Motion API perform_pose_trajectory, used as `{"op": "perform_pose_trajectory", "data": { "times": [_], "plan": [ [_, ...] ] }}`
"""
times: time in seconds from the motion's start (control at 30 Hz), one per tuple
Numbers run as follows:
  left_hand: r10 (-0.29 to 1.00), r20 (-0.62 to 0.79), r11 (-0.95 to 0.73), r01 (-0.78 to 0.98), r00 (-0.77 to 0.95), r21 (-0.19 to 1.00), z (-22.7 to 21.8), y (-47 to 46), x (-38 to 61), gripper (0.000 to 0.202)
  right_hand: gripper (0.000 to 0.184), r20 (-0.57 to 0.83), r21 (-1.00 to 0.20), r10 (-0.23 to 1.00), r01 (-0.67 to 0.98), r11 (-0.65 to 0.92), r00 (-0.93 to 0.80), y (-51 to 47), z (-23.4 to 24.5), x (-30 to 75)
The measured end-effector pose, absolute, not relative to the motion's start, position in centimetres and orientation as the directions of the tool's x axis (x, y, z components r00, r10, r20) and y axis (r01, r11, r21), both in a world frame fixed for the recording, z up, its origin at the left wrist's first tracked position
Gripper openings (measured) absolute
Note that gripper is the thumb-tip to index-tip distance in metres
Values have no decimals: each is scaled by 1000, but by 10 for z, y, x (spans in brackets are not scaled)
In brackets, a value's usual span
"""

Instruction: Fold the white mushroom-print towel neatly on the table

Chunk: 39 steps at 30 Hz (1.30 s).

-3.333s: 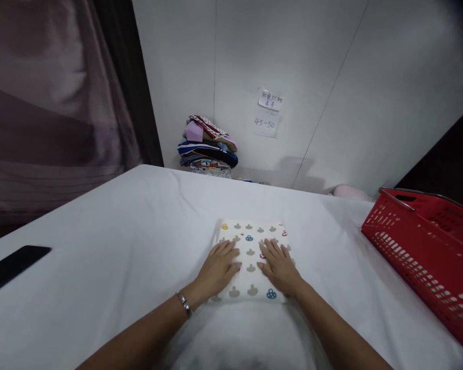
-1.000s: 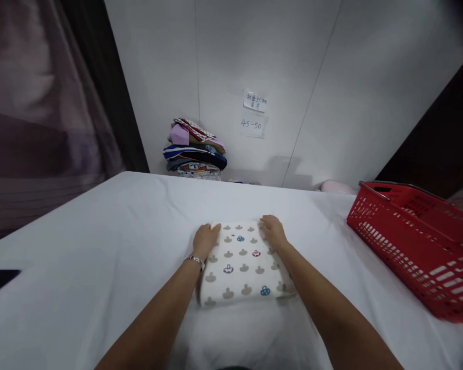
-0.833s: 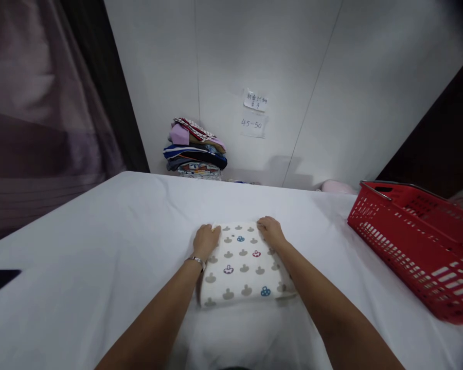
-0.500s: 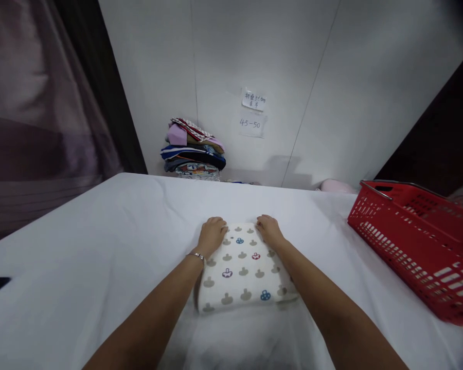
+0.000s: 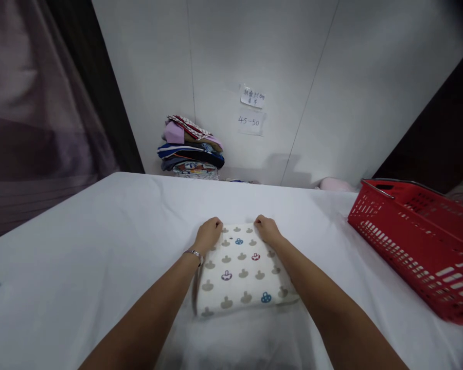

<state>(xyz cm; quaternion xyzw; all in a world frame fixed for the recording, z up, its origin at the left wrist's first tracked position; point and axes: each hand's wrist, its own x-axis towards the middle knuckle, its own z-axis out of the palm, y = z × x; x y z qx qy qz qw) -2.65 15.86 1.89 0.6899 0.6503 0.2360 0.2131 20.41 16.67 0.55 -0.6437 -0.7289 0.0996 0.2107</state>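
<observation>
The far edge of the cloth (image 5: 239, 272) was held by the left hand (image 5: 209, 234) and right hand (image 5: 267, 231), fingers curled shut. The 2 corners were best held level.

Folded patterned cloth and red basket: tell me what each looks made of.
The folded cloth looks like soft fabric, woven or knit. It is matte cream with small printed shapes, and its rounded, puffy edges suggest textile. The red basket looks like moulded plastic, slightly glossy, with slotted lattice walls. Its handle looks like bare grey metal wire.
</observation>
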Motion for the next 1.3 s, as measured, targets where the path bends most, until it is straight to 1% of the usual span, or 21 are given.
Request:
{"op": "perform_pose_trajectory", "data": {
  "times": [0.1, 0.17, 0.27, 0.37, 0.5, 0.7, 0.87, 0.97, 1.03, 1.13, 1.2, 1.3],
  "plan": [
    [985, 133, -166, 847, 114, 505, 21, 158, -25, 18, 18, 197, -407, 975, 896, 178, -104, 165, 6, 205],
    [970, 184, -230, 848, 159, 478, 21, 158, -25, 20, 20, 208, -400, 970, 895, 199, -123, 164, 6, 205],
    [963, 181, -260, 853, 198, 452, 22, 160, -26, 21, 24, 215, -383, 965, 896, 225, -151, 165, 6, 205],
    [969, 155, -242, 868, 192, 434, 23, 163, -27, 26, 24, 212, -355, 961, 902, 246, -179, 166, 6, 205],
    [986, 115, -157, 884, 118, 440, 20, 165, -26, 34, 24, 217, -329, 960, 913, 240, -174, 168, 6, 204],
    [995, 57, -98, 889, 81, 447, 12, 168, -25, 33, 26, 191, -309, 970, 929, 205, -151, 171, 6, 203],
    [993, 107, -95, 907, 55, 410, 9, 164, -22, 34, 29, 123, -296, 979, 936, 190, -160, 171, 6, 204],
    [992, 121, -66, 905, 16, 421, 7, 163, -22, 32, 31, 82, -287, 984, 942, 175, -158, 171, 6, 204],
    [996, 85, -12, 889, -30, 458, 5, 164, -23, 33, 32, 50, -285, 987, 945, 158, -150, 171, 7, 204],
    [998, -8, 60, 852, -65, 520, 3, 168, -26, 37, 34, -3, -301, 988, 942, 146, -154, 171, 9, 204],
    [998, -63, 55, 838, -25, 542, 4, 173, -30, 38, 34, -39, -322, 985, 935, 147, -168, 170, 11, 207],
    [980, -153, -21, 828, 128, 561, 8, 182, -38, 36, 36, -99, -350, 979, 927, 133, -178, 170, 16, 215]
  ]
}}
